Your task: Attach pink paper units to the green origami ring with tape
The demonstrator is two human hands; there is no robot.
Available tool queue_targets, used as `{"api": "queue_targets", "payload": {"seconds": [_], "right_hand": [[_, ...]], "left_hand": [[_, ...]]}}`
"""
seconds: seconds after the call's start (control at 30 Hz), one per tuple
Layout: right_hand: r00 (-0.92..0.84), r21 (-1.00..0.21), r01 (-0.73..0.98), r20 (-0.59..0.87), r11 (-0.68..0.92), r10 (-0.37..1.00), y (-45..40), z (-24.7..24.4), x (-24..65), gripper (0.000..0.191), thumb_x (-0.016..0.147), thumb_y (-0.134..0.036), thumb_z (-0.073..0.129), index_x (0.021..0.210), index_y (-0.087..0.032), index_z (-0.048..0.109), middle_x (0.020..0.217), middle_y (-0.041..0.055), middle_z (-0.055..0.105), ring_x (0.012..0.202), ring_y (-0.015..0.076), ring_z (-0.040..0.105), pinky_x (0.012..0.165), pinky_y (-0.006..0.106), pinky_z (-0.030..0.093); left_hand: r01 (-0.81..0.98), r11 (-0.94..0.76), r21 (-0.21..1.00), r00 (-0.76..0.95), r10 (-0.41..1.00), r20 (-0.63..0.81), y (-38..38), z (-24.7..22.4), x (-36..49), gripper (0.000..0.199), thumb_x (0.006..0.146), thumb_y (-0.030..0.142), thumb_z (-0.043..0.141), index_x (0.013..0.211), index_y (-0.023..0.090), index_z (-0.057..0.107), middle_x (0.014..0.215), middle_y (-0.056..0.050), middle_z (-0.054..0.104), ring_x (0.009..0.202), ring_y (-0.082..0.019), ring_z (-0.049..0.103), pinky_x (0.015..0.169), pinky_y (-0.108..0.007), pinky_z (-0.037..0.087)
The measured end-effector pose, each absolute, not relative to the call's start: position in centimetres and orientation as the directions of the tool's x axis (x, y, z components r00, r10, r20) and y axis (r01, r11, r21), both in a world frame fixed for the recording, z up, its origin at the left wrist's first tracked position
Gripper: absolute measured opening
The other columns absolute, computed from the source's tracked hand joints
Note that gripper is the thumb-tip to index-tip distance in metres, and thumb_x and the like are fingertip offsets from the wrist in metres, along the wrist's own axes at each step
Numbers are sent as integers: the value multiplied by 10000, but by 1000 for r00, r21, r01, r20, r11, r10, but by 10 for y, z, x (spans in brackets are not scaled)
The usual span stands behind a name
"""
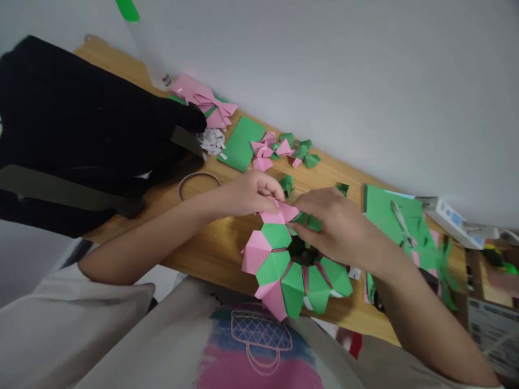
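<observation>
A ring of folded paper pieces (274,263), green and pink, lies at the near edge of the wooden table, below my hands. My left hand (253,193) pinches a pink folded piece (279,212) at the ring's upper left. On the other side of that piece, the thumb and fingers of my right hand (330,219) close on the ring's top edge, where green pieces show between them. The back of this hand covers part of the ring's upper right side.
Loose pink and green folded pieces (270,151) lie at the back beside a green paper stack (243,143). A black bag (81,124) fills the left. Green sheets (379,208) with a pen-like tool (401,220) lie right; a wire hoop (179,189) rests left.
</observation>
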State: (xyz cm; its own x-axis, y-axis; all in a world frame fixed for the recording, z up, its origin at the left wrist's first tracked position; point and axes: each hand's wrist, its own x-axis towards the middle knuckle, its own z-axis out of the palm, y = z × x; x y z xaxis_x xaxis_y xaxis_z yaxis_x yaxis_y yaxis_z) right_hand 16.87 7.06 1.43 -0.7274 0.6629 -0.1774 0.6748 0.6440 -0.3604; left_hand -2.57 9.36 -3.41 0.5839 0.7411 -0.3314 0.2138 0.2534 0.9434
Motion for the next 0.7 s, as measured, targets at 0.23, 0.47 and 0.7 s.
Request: {"api": "queue_targets", "payload": {"seconds": [0.23,0.47,0.7], "right_hand": [[-718,-420,678,-207,603,664,81,16,171,90,866,-189,584,850,-155,665,829,76,699,780,218,630,691,318,405],[-722,-508,647,-171,568,670,81,18,172,70,843,-192,597,806,-176,654,776,33,673,727,182,604,654,293,372],[-738,-526,619,-138,583,660,72,24,172,60,817,-176,598,779,-190,641,749,27,654,731,185,586,674,309,367]], "left_hand": [[-33,510,859,751,580,-315,96,-47,-38,224,577,161,699,800,142,704,721,10,663,684,-113,580,634,-215,436],[-94,555,826,741,593,-314,86,-49,-43,346,491,31,774,806,157,703,788,11,704,712,-110,605,656,-209,469],[-25,531,847,702,613,-363,81,-47,-39,376,422,22,793,752,180,707,718,19,687,652,-125,595,576,-208,469]]}}
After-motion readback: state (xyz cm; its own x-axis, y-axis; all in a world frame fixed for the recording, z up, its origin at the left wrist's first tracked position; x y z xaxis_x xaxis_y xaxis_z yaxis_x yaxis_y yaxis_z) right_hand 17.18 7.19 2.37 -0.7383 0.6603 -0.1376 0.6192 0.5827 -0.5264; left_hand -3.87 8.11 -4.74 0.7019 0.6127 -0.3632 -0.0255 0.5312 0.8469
